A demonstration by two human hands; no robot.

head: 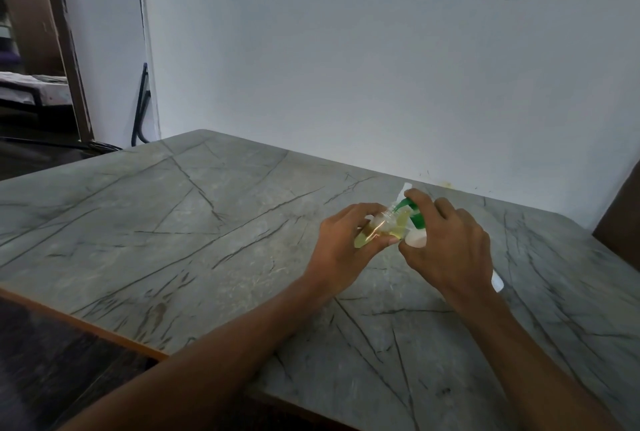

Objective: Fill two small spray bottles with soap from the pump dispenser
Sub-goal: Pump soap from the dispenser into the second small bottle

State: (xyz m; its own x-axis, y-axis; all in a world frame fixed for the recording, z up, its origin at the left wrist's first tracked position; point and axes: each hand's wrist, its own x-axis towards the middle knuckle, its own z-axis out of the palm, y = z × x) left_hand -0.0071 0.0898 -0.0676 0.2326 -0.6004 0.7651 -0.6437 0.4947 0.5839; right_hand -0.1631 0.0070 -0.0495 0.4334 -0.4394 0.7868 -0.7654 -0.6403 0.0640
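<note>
My left hand (346, 240) grips a small clear spray bottle (377, 226), tilted with its open neck pointing right; yellowish soap shows inside it. My right hand (446, 240) covers the pump dispenser, fingers curled over its green pump head (412, 214). The green nozzle tip sits at the small bottle's mouth. A bit of the dispenser's white body (415, 240) shows below my right thumb. A white object (497, 281) peeks out behind my right wrist; I cannot tell what it is.
The grey marbled table (207, 222) runs up to a white wall. Its orange-edged front left border (86, 326) is near me. A brown chair back (620, 222) stands at the right edge. A doorway opens at the far left.
</note>
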